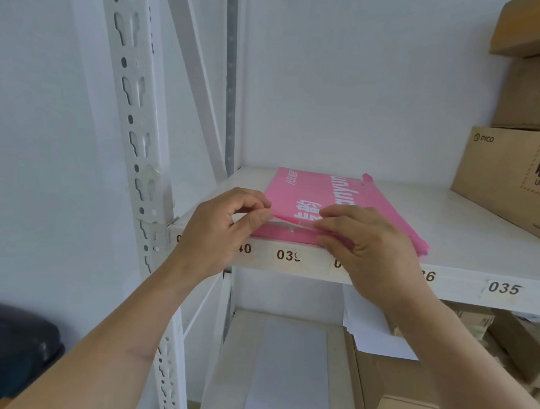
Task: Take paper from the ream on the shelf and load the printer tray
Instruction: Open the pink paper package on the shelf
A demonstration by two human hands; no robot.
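Observation:
A ream of paper in a pink wrapper (320, 192) with white lettering lies flat on the white shelf (451, 249), its near end at the shelf's front edge. My left hand (219, 229) pinches the wrapper's near left corner between thumb and fingers. My right hand (368, 243) presses fingers on the wrapper's near edge, where a thin white strip of paper shows at the open end. No printer tray can be made out.
Brown cardboard boxes (519, 180) are stacked at the right of the shelf. A perforated white upright (138, 150) stands at the left. The lower shelf holds white sheets (292, 365) and more cartons. A dark rounded object (6, 348) sits at the lower left.

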